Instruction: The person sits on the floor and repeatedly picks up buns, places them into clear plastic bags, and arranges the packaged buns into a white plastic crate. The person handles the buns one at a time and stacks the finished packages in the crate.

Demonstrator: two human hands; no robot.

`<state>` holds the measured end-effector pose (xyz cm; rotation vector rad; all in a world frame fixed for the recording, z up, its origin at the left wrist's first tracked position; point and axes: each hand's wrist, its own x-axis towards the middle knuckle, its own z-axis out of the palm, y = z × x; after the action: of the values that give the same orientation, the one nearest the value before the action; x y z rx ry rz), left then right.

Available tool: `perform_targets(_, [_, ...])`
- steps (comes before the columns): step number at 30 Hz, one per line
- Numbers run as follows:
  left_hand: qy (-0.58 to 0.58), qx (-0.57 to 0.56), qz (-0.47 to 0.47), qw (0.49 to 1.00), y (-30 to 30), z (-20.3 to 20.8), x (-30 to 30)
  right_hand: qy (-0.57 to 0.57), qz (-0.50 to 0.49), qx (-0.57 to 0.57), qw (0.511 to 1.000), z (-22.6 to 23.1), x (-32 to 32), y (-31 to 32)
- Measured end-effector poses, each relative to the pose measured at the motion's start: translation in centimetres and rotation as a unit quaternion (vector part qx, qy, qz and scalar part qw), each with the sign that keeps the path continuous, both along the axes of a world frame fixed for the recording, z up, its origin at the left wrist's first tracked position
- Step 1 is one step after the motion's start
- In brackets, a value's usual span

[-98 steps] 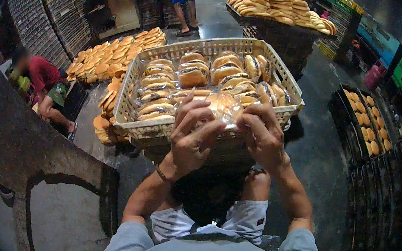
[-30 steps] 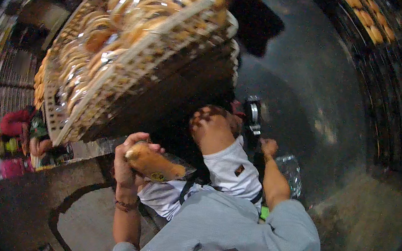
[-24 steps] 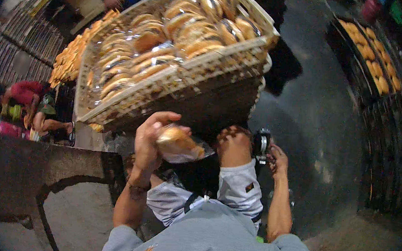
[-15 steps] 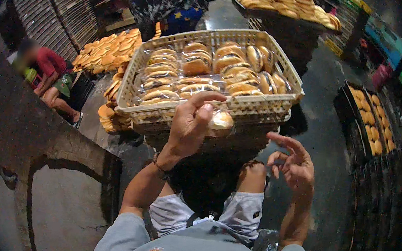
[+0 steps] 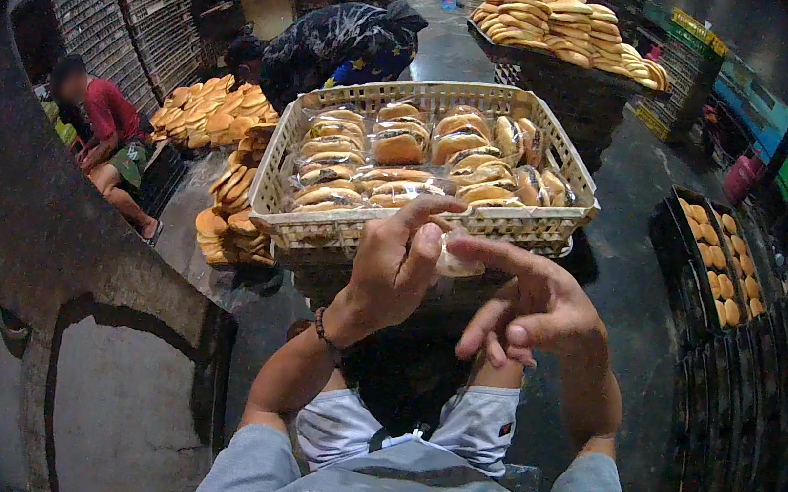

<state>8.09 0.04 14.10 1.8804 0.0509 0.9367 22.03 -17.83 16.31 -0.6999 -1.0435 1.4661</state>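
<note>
Centre: left hand [image 5: 429,226] pinches glossy film-wrapped bun [image 5: 460,264]; right hand [image 5: 553,310], loosely spread, partly hides it. Pierced plastic basket [image 5: 535,221] beyond; flat buns [image 5: 214,113] heaped upper left.

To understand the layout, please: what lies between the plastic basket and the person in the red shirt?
In the head view, piles of golden-brown buns lie between the basket and that person.

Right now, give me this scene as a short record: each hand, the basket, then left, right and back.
Left hand: holding wrapped item, mostly hidden
Right hand: open, index finger extended toward item; contact unclear
Basket: cream, perforated, containing wrapped buns
Left: loose buns, person in red
Right: round buns in rows
Back: piled buns
</note>
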Motion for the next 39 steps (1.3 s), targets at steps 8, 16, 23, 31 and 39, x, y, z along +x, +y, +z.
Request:
perform_targets(8, [0.038,-0.018,-0.002,0.999,-0.8,-0.6,-0.6,-0.191,-0.162,0.017,0.968,-0.1,-0.3,0.2])
perform_targets(16, [0.012,0.041,0.006,0.999,-1.1,-1.2,-0.1,-0.298,-0.227,0.055,0.926,-4.4,0.1,0.9])
perform_targets(23, [0.007,-0.007,0.003,1.000,-0.8,-2.6,1.0,-0.422,-0.377,0.117,0.816,-5.1,-0.2,1.3])
perform_targets(31, [-0.009,-0.195,-0.029,0.980,2.0,-5.7,3.2,-0.673,-0.436,0.268,0.535,-8.2,-1.4,2.0])
perform_targets(39, [-0.032,-0.547,-0.128,0.826,0.2,-4.5,5.1,-0.696,-0.489,0.209,0.483,-8.4,-1.0,1.2])
